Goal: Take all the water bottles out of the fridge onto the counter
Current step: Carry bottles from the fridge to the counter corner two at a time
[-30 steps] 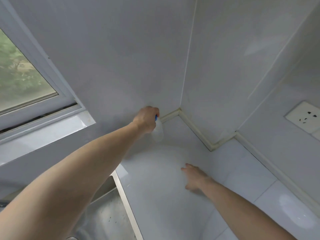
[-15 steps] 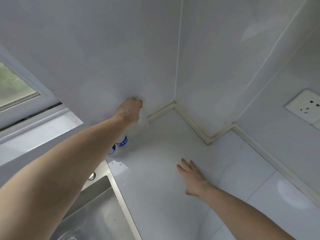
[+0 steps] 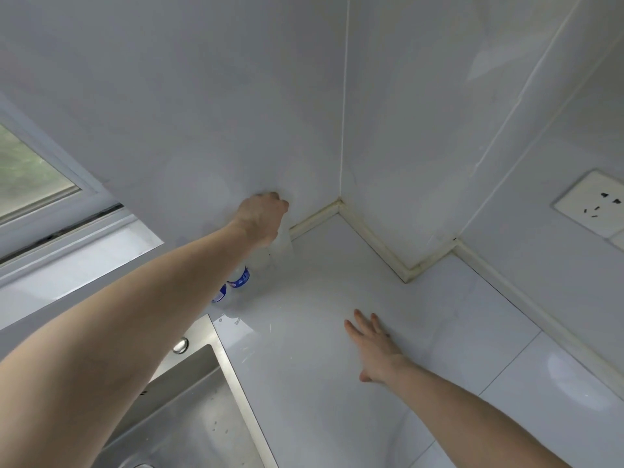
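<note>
White tiled walls meet over a pale counter [image 3: 337,383] beside a steel sink [image 3: 189,410]. The left hand [image 3: 261,219] is curled round the top of a clear water bottle [image 3: 282,246], setting it by the back wall next to two blue-labelled bottles [image 3: 238,280] — a placing step, I'd say. The right hand [image 3: 373,344] lies flat, fingers spread, holding nothing. Next — let go cleanly without toppling the neighbours.
</note>
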